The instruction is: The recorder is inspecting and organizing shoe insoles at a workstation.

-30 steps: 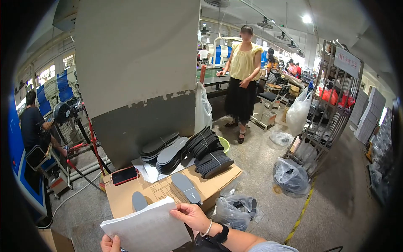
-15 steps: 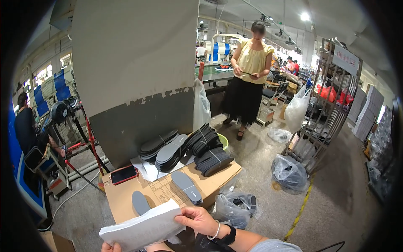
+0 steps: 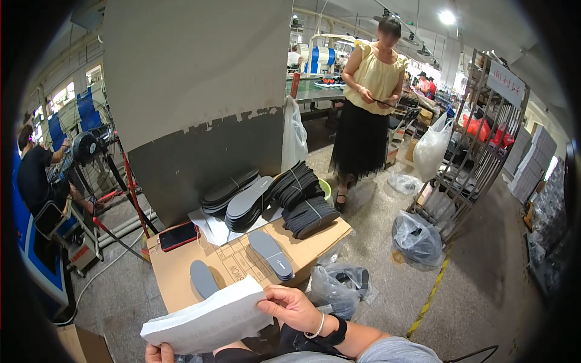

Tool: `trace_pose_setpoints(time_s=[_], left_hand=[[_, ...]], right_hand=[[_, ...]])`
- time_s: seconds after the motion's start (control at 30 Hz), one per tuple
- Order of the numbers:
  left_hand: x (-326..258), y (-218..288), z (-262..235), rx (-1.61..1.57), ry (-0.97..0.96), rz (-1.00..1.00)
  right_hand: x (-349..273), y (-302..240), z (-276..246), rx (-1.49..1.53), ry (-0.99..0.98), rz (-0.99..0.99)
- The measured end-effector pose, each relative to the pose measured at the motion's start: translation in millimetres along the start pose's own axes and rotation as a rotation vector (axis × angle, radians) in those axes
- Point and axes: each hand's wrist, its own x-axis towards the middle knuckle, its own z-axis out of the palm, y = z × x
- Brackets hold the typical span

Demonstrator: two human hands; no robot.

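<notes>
Both my hands hold a stack of white paper sheets [image 3: 209, 322] low in the view. My right hand [image 3: 292, 307] pinches its right edge; a bracelet and a dark watch sit on that wrist. My left hand [image 3: 158, 353] grips the lower left corner, mostly cut off by the frame edge. Just beyond the paper is a cardboard box top [image 3: 236, 266] with two loose grey insoles, one at the centre [image 3: 271, 255] and one partly hidden by the paper [image 3: 203, 278].
Stacks of grey and black insoles [image 3: 266, 199] and a red phone [image 3: 178, 235] lie at the box's far side against a pillar [image 3: 200, 109]. A person in a yellow top [image 3: 370, 103] stands beyond. Plastic bags [image 3: 416, 239], a metal rack [image 3: 478, 145] and a fan [image 3: 85, 148] surround the box.
The paper stack has tilted and dropped slightly lower in my hands. The person in the yellow top has stepped closer and appears larger in the view.
</notes>
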Motion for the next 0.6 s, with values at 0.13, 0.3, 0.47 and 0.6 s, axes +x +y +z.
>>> trace_pose_setpoints(time_s=[0.13,0.3,0.47,0.6], left_hand=[[1,-1,5,0.019,0.041,0.014],[7,1,19,0.093,0.095,0.154],[10,1,20,0.219,0.039,0.256],[7,-1,9,0.230,0.016,0.125]], right_hand=[[1,-8,10,0.092,0.125,0.043],[0,5,4,0.024,0.132,-0.113],[-2,6,-3,-0.082,0.080,-0.115],[-1,3,-5,-0.118,0.046,-0.136]])
